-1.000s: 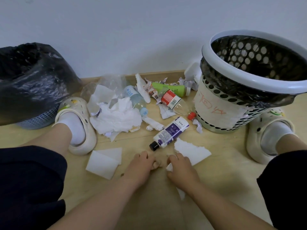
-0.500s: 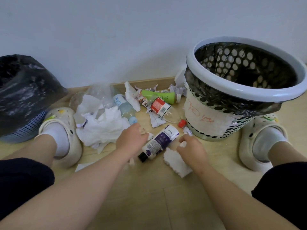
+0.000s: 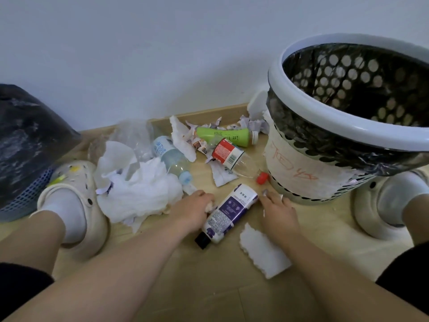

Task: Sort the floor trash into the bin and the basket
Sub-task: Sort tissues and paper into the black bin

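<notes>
Flanking the purple tube [image 3: 228, 213]: left hand [image 3: 190, 211] just left of it, curled round a small paper wad [image 3: 210, 207], right hand [image 3: 278, 212] just right, clutching white scraps [image 3: 282, 198].

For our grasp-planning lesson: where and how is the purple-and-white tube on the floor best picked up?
Pinch the tube across its round mid-body from above: it lies flat, black cap toward the person, flat crimp away. The left hand holds a paper wad.

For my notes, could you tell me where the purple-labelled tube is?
Head view, centre floor: the purple-labelled tube lies between the left hand and right hand.
</notes>
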